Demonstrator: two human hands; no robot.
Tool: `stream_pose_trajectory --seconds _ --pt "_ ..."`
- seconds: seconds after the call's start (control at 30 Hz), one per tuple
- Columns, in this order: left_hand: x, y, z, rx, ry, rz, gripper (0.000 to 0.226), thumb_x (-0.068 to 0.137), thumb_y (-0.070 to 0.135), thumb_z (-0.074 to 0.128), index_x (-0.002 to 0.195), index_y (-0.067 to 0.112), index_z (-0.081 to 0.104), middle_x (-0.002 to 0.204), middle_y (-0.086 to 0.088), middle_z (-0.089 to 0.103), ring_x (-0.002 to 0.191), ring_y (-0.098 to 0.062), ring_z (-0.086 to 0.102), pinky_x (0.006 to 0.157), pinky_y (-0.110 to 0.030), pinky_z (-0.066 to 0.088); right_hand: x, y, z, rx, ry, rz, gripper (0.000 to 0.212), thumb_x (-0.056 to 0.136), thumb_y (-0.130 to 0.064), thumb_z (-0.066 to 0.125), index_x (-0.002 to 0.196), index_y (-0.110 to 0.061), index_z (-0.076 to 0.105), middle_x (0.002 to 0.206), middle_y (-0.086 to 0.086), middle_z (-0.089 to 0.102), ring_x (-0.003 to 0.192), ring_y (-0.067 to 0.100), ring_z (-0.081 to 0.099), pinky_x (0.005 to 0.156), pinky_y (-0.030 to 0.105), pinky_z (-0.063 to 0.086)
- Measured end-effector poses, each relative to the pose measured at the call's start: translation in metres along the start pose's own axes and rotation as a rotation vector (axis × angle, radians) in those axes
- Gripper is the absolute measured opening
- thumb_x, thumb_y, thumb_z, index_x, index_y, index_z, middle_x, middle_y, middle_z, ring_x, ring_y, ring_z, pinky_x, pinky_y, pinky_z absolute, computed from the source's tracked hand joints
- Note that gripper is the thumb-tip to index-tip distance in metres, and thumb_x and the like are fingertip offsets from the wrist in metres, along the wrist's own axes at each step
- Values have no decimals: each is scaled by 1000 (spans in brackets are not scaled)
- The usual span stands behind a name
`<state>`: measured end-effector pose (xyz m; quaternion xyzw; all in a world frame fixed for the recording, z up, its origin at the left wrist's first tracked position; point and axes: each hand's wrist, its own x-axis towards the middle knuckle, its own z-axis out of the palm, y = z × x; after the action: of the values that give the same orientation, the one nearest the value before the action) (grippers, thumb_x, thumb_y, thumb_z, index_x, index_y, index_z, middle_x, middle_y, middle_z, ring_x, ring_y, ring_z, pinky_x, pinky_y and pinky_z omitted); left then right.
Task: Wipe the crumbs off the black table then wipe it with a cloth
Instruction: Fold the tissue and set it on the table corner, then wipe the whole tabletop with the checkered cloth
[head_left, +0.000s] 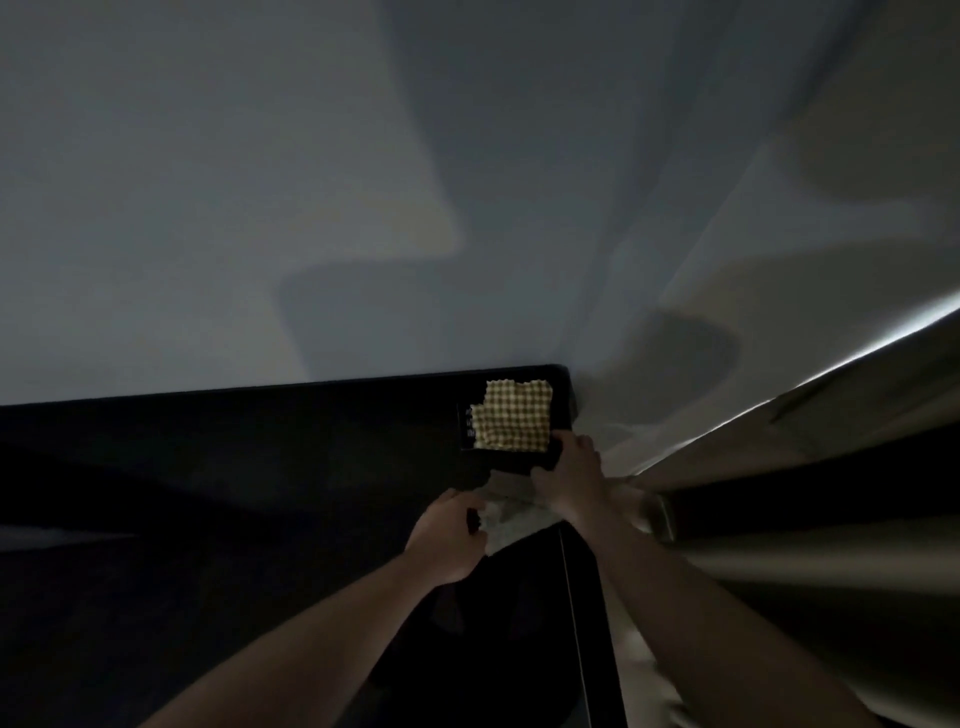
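Two bare forearms enter from the bottom of a very dim scene, reaching up and away toward the centre. The left forearm rises from about 7 o'clock, the right from about 5 o'clock.

The left hand (451, 538) sits just below and right of centre, over the black table (234, 467). Its fingers are curled, pinching the near-left edge of a pale grey cloth (506, 519) together with a small dark thing that the gloom hides. The cloth lies crumpled at the table's right edge, stretched between the two hands.

The right hand (569, 475) is a little farther out, toward 2 o'clock from the left hand. Its fingers bend around the near right corner of a flat black tray (511, 460), with the thumb on the tray's right side. Its wrist lies over the far end of the cloth.

The tray rests in the table's far right corner. On it lies a yellow waffle-textured cloth (511, 415), roughly square, touching the tray and filling most of it.

No crumbs can be made out on the dark tabletop.

Beyond the table's far edge, a plain pale grey wall (260, 182) fills the upper half, crossed by soft shadows. To the right, from 1 to 4 o'clock, hang pale curtain folds (831, 156), with a bright streak of light at 3 o'clock.
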<state>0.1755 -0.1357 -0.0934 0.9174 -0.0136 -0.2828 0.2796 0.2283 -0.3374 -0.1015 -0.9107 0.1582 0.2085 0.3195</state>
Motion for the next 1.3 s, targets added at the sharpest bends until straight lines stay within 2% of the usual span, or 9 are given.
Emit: stream_pose_trajectory --seconds 0.1,0.27,0.4,0.53,0.67,0.83,1.03,1.17,1.3 --pt "-12 -21 -15 -17 22 -15 32 95 26 60 126 24 67 131 5 57 119 -18 60 100 -28 50 28 -31 6 39 38 -110 80 89 -33 73 156 -13 35 159 15 34 145 38 35 117 45 36" --pt "-54 -78 -40 -71 72 -52 25 94 27 64 118 35 64 127 18 53 110 -7 61 95 -23 51 57 -52 47 -340 -32 -294 87 93 -47 61 164 -20 20 172 11 9 158 38 11 127 50 16" --pt "-99 -126 -53 -146 141 -115 26 92 26 69 114 39 65 123 23 54 106 0 62 94 -24 55 45 -65 72 -308 41 -326 59 97 -6 51 154 -17 45 164 13 36 152 32 33 121 40 30" --pt "-151 -168 -62 -188 182 -179 30 88 28 72 102 51 59 121 27 55 107 1 62 92 -22 54 -9 -94 91 -233 -154 -463 53 94 -7 41 134 -31 67 133 6 69 118 31 66 97 37 52" --pt "-209 -215 -72 -226 249 -237 35 79 25 73 98 52 61 118 27 59 107 10 60 95 -25 55 -91 -128 130 66 -140 -383 43 102 -4 50 138 -22 66 136 -2 67 125 17 64 108 29 49" --pt "-275 -274 -98 -271 323 -269 35 68 42 62 102 52 63 122 25 61 111 19 57 93 3 39 -184 -145 169 359 -130 -124 36 104 -12 56 137 -24 66 137 -15 63 131 5 57 116 31 45" --pt "-324 -366 -134 -261 308 -176 55 62 43 52 114 38 69 128 14 61 115 1 63 100 -10 44 -279 -173 208 483 -88 -19 22 104 -30 57 118 -46 64 103 -17 73 99 2 70 86 27 58" --pt "-350 -430 -166 -244 248 -136 41 66 40 56 105 52 59 128 11 60 115 -6 63 101 -29 51 -333 -206 250 519 1 54 21 105 -30 57 117 -45 64 89 -7 75 73 3 67 56 10 50" --pt "-380 -485 -190 -229 259 -183 38 76 29 68 105 51 56 128 4 63 116 -14 64 98 -30 50 -373 -243 285 549 -18 48 23 105 -26 55 109 -42 71 84 6 75 65 14 66 50 21 50"
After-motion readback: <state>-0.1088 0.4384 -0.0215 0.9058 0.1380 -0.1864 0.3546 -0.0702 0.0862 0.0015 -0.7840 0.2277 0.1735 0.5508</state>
